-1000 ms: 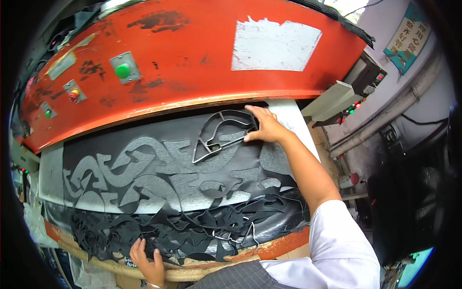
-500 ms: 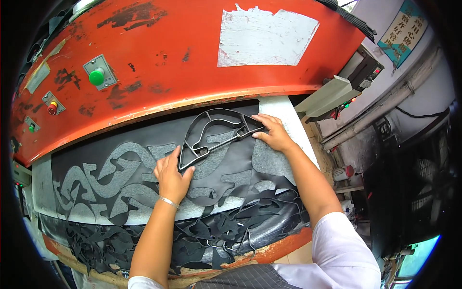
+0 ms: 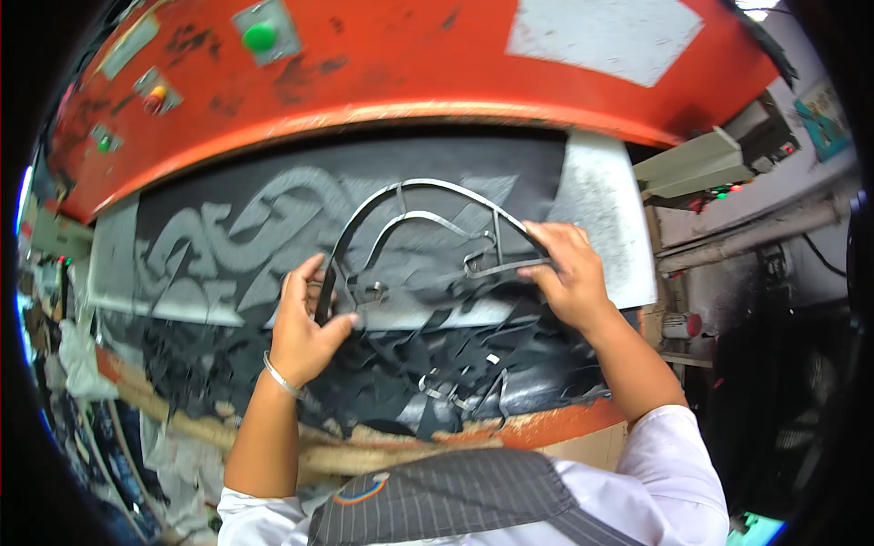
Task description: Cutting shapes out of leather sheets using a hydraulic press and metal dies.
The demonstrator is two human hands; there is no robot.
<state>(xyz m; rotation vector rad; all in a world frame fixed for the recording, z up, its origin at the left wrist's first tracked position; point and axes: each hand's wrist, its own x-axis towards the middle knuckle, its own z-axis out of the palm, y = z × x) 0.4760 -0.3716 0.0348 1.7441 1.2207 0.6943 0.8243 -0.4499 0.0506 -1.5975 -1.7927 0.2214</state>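
Note:
Between my two hands is a curved metal cutting die (image 3: 428,182), a half-moon frame with an inner bent blade and short cross bars. My left hand (image 3: 305,328) grips its left end, the thumb on the near side and the fingers round the outside. My right hand (image 3: 574,273) grips the right end, thumb below and fingers over the top. The die appears raised above the near part of a black sheet (image 3: 537,155). Grey curved cut-out shapes (image 3: 282,196) show in the sheet behind and left of it.
A red press beam (image 3: 410,82) spans the far side, with a green button (image 3: 259,37) on it. The sheet lies on a white board (image 3: 614,218). Dark scraps (image 3: 237,364) heap along the near edge. A grey machine arm (image 3: 696,164) juts out at the right.
Both hands have brought the die nearer to me, off its place on the sheet, and turned it more level. The whole view has shifted, with the beam now higher in it.

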